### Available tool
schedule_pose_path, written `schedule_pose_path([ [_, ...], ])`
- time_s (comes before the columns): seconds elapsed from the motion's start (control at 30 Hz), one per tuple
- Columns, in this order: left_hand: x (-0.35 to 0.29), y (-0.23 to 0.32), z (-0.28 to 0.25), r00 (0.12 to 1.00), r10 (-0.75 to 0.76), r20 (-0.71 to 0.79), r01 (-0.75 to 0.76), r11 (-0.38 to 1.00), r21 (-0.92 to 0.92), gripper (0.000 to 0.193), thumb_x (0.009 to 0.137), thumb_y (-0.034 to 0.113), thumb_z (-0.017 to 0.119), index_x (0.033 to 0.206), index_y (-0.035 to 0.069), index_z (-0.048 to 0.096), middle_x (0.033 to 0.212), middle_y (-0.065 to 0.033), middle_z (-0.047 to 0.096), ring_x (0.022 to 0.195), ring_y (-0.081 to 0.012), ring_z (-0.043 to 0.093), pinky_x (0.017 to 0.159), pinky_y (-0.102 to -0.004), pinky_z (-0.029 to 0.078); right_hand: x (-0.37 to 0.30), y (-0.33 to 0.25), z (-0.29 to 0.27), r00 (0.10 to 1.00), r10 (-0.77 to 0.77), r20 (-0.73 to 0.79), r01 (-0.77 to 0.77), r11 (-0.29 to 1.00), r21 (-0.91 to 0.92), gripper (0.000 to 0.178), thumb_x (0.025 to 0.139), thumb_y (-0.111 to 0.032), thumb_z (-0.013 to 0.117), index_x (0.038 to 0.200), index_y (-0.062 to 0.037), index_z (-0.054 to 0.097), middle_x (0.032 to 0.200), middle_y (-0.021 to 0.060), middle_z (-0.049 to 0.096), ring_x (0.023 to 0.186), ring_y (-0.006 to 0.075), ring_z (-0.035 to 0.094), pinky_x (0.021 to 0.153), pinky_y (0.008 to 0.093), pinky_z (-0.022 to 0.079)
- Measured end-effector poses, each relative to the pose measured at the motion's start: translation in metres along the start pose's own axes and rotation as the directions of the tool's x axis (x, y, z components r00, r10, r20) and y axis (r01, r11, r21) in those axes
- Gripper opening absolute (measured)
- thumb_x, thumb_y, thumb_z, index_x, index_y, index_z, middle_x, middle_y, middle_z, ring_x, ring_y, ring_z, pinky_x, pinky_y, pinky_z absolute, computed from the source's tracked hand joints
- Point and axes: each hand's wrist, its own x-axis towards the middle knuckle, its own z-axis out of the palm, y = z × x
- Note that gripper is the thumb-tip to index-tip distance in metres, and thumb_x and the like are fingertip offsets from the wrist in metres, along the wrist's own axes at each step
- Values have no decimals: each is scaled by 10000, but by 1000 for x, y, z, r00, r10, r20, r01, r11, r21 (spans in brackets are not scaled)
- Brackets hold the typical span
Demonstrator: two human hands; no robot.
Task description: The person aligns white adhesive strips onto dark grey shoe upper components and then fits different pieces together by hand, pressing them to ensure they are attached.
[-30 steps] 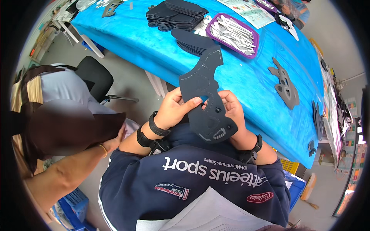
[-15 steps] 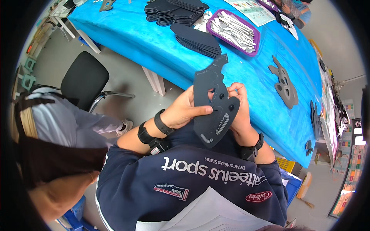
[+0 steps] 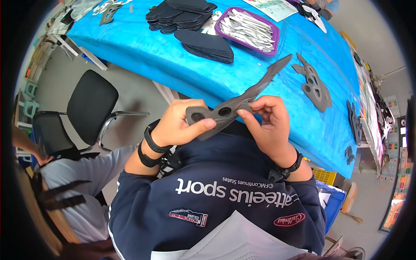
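Above my lap, close to the table's near edge, I hold a flat, flexible dark grey cut-out piece with both hands. It has an irregular outline and black round spots, and its long narrow end points up to the far right. My left hand pinches the broad lower-left end, thumb on top. My right hand grips the middle of the lower edge between thumb and fingers. The piece is tilted nearly edge-on, so much of its face is hidden.
The blue-covered table bears stacked black rounded pads, a purple tray of white strips, and similar grey cut-out pieces. Black chairs and a person in grey trousers are at the left. A blue bin stands at lower right.
The cut-out piece has turned from its printed dark face to a grey side and tilted toward the right. My left hand has shifted left. The neighbouring person has moved.
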Motion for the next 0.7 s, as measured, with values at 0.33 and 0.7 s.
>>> schedule_pose_path([
  [0.33, 4, 2, -9, 932, -192, 307, 182, 981, 61, 416, 867, 404, 619, 715, 31, 515, 622, -79, 546, 548, -128, 557, 500, -288, 405, 0, 2, 5, 932, 130, 337, -23, 952, -305, 216, 784, -64, 717, 813, -30, 505, 724, 69, 574, 629, 152, 586, 558, 252, 471],
  [0.7, -13, -22, 5, 967, -161, 198, 114, 967, 229, 399, 963, 323, 486, 702, 23, 525, 519, -63, 482, 445, -178, 466, 454, -312, 365, -9, 11, 15, 936, 66, 346, 39, 957, -287, 192, 803, -22, 659, 771, -32, 470, 682, 100, 534, 597, 206, 542, 518, 298, 418],
])
